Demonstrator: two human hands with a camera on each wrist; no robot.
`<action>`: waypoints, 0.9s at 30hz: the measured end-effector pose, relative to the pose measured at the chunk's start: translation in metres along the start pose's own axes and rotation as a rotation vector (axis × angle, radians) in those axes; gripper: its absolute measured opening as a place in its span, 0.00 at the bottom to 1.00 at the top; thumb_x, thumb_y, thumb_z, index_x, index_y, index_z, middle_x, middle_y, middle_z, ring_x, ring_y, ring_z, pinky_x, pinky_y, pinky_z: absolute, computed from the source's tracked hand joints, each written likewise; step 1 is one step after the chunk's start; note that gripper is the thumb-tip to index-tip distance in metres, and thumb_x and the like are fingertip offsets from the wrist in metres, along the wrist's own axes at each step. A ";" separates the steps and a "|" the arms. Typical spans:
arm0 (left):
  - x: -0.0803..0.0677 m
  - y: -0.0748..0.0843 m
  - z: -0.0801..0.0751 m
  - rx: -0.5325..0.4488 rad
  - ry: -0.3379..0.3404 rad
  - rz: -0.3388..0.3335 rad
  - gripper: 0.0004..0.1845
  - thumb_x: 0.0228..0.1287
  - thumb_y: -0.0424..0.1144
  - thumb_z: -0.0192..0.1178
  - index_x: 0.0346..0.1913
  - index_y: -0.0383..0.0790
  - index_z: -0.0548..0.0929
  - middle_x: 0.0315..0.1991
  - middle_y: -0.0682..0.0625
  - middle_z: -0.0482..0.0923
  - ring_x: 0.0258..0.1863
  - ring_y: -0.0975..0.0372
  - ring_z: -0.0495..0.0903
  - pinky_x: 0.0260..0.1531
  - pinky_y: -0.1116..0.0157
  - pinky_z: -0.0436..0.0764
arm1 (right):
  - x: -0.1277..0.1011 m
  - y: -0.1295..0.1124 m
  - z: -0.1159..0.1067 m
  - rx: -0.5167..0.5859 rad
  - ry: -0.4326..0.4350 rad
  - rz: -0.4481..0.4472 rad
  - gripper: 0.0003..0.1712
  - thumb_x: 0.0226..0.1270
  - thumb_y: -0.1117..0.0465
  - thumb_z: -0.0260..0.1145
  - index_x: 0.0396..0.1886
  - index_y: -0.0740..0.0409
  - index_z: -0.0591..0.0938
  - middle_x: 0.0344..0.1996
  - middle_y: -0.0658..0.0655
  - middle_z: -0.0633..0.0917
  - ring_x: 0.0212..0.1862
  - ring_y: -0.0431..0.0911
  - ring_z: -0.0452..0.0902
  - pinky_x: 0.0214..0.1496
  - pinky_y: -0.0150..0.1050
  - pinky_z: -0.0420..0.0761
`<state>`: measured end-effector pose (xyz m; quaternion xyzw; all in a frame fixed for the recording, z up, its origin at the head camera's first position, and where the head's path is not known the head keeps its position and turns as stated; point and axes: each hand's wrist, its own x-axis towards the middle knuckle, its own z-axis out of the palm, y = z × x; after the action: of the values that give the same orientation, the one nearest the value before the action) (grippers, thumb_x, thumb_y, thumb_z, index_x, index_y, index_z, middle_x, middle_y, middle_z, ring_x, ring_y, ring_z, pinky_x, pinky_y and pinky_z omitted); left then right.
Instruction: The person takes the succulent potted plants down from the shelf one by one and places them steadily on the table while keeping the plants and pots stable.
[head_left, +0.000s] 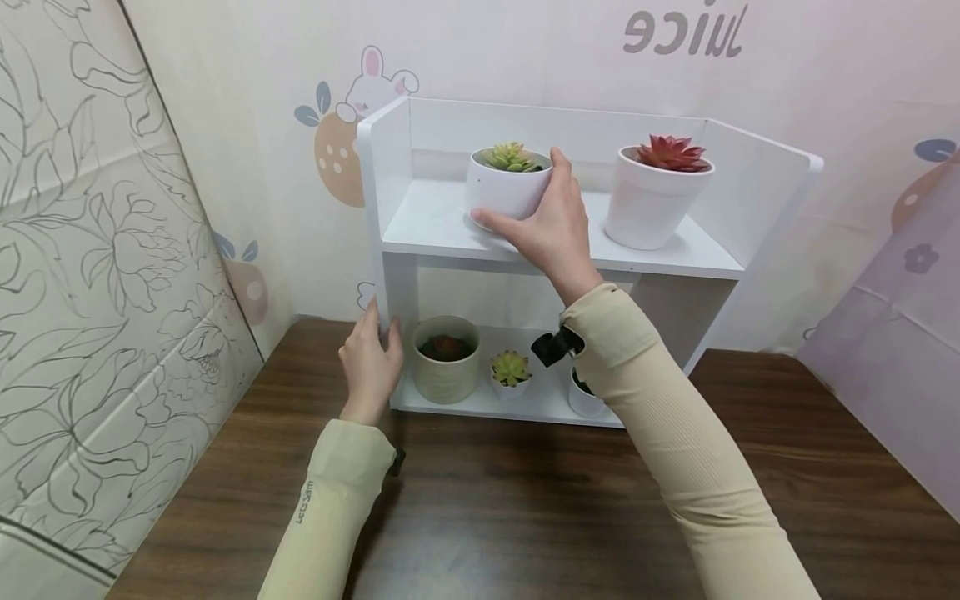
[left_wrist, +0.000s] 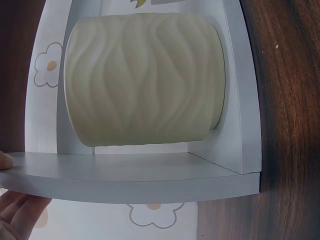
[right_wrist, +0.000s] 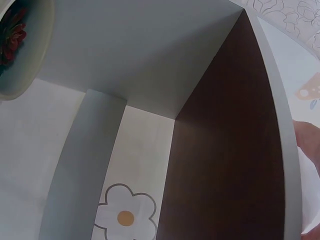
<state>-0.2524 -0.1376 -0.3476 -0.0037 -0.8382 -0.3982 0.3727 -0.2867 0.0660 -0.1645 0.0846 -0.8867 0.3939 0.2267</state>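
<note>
The right hand (head_left: 551,229) grasped a white bowl (head_left: 504,190) on the upper board (head_left: 431,212) of a white shelf, its thumb across the front and its fingers round the right side. A green succulent (head_left: 512,157) sat in the bowl. Whether the bowl's base rested on the board or hung just above it, I could not tell. The left hand (head_left: 371,362) was clasped on the shelf's left panel (head_left: 386,171), near its front edge; the left wrist view showed thumb and fingers on opposite faces of it.

To the right of the bowl, apart from it on the same board, stood a taller white pot (head_left: 651,204) with a red succulent (head_left: 671,154). On the lower board (head_left: 480,406), a cream pot (head_left: 447,379) stood upright beside the left panel, its wall wavy in relief, with a dark reddish plant (head_left: 447,348) inside. Right of it came a small pot (head_left: 512,389) with a yellow-green plant (head_left: 510,367), then another little pot (head_left: 585,403), partly hidden by the right sleeve (head_left: 652,396). The shelf stood on a brown wooden bench (head_left: 480,508), before a wall (head_left: 525,50) printed with a rabbit and reversed lettering.
</note>
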 end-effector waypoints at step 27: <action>-0.001 0.001 0.000 -0.011 0.000 0.005 0.24 0.69 0.36 0.54 0.64 0.29 0.70 0.56 0.32 0.77 0.52 0.41 0.79 0.48 0.40 0.73 | -0.001 0.003 0.002 0.014 0.078 -0.020 0.63 0.42 0.39 0.76 0.74 0.54 0.54 0.66 0.58 0.69 0.63 0.51 0.67 0.64 0.43 0.66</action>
<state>-0.2513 -0.1366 -0.3469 -0.0077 -0.8361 -0.4018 0.3735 -0.2871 0.0662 -0.1679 0.0793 -0.8735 0.4009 0.2646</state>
